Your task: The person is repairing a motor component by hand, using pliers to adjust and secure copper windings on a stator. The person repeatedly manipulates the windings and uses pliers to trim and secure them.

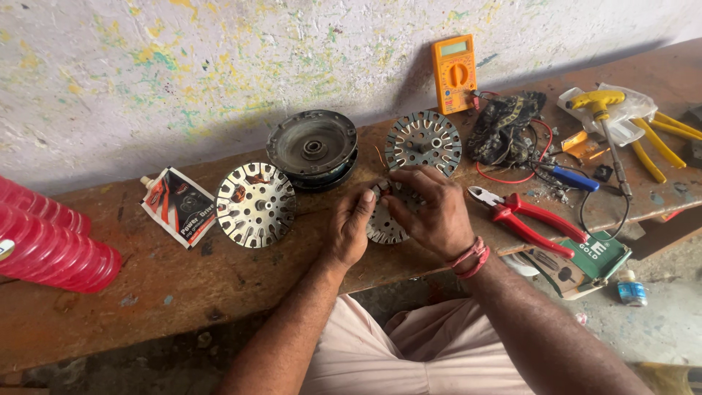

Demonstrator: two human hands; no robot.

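Note:
A slotted round metal stator disc [383,225] lies on the wooden bench [168,278] right in front of me. My left hand [349,228] grips its left edge, thumb on top. My right hand [430,206], with a red thread band at the wrist, covers the disc's right side with fingers curled over it. Most of the disc is hidden under both hands. A second stator disc [256,204] lies to the left, and a third [423,141] stands behind my hands.
A dark round motor housing [313,149] sits at the back. Red-handled pliers [523,217] lie right of my hand. Further right are an orange multimeter [454,73], a dark cloth [504,126], a yellow T-handle tool [605,121] and wires. Red plastic bottles [51,245] lie at left beside a sachet [179,205].

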